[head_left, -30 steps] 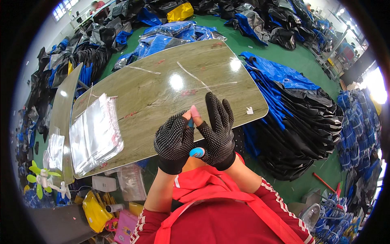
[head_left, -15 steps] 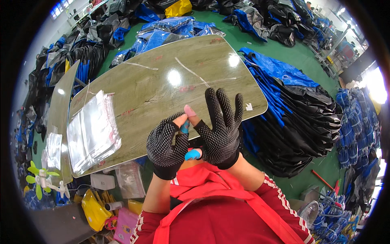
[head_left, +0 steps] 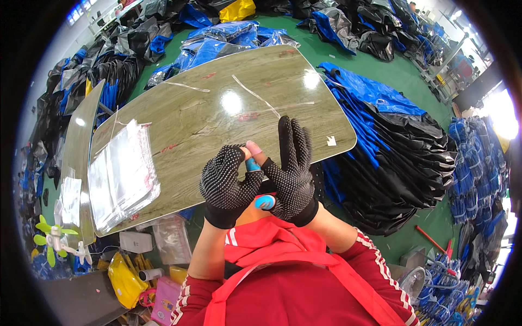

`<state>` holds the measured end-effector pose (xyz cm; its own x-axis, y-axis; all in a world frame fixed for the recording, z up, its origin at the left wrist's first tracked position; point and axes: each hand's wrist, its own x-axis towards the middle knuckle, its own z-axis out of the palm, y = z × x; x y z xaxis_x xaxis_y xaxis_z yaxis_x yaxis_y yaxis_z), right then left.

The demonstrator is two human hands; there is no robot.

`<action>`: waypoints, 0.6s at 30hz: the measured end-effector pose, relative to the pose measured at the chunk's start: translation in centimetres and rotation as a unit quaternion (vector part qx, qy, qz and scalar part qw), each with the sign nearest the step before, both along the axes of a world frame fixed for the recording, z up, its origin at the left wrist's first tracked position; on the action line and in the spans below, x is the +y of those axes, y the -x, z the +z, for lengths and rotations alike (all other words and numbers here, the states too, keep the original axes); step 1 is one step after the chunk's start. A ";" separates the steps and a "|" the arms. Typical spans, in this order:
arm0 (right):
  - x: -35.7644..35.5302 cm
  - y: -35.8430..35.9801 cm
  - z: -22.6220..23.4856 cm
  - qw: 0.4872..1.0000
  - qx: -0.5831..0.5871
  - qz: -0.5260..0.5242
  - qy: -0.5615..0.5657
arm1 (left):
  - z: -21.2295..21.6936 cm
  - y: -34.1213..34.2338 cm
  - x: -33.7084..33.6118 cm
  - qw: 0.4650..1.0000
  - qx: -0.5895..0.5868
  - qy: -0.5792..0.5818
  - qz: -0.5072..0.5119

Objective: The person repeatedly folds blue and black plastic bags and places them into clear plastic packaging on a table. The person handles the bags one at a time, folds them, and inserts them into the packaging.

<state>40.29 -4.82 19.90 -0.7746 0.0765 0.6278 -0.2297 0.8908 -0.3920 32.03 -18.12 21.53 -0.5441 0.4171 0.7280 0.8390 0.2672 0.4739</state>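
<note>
Table (head_left: pixel 196 122), topped in glossy wood grain, stretched out before a person (head_left: pixel 283 293) dressed in red. A heap of black and blue material (head_left: pixel 391 168) sprawled on the floor (head_left: pixel 312 38) beside its right end. Clear plastic sleeves (head_left: pixel 125 174) lay stacked on the table's left side. At the near edge, the right hand (head_left: pixel 293 187), in a dotted black glove, extended its long fingers, slightly blurred. The left hand (head_left: pixel 225 182), gloved alike, curled inward, fingertips meeting at the right's bare fingertip; whether they gripped anything could not be told. A white scrap (head_left: pixel 331 140) lay farther right on the table.
</note>
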 end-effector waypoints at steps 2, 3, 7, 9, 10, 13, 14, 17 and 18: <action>-0.3 0.4 -1.1 0.983 0.002 0.079 0.166 | -0.4 0.2 0.1 1.000 -0.010 -0.004 -0.012; -0.5 0.7 -1.6 0.974 -0.014 0.100 0.200 | -0.6 0.3 0.1 1.000 -0.004 -0.010 -0.018; -1.1 1.4 -2.9 0.940 -0.026 0.157 0.301 | -0.8 0.5 0.4 0.998 -0.052 -0.022 -0.029; -1.3 1.6 -3.1 0.891 -0.005 0.218 0.399 | -0.8 0.4 0.5 0.994 -0.098 -0.033 -0.031; -1.3 1.7 -3.1 0.888 -0.012 0.236 0.394 | -0.9 0.3 0.5 0.994 -0.087 -0.053 -0.026; -1.3 1.5 -2.9 0.889 -0.024 0.243 0.387 | -1.1 0.1 0.5 0.996 -0.075 -0.037 -0.014; -1.4 1.3 -3.0 0.901 -0.022 0.228 0.368 | -1.2 0.0 0.4 0.994 -0.101 -0.025 -0.015; -1.8 0.9 -3.1 0.904 -0.001 0.205 0.374 | -1.6 0.2 0.1 0.998 -0.070 -0.007 0.000; -1.9 0.7 -3.1 0.911 -0.006 0.214 0.352 | -1.6 0.4 0.1 0.997 -0.073 -0.008 -0.008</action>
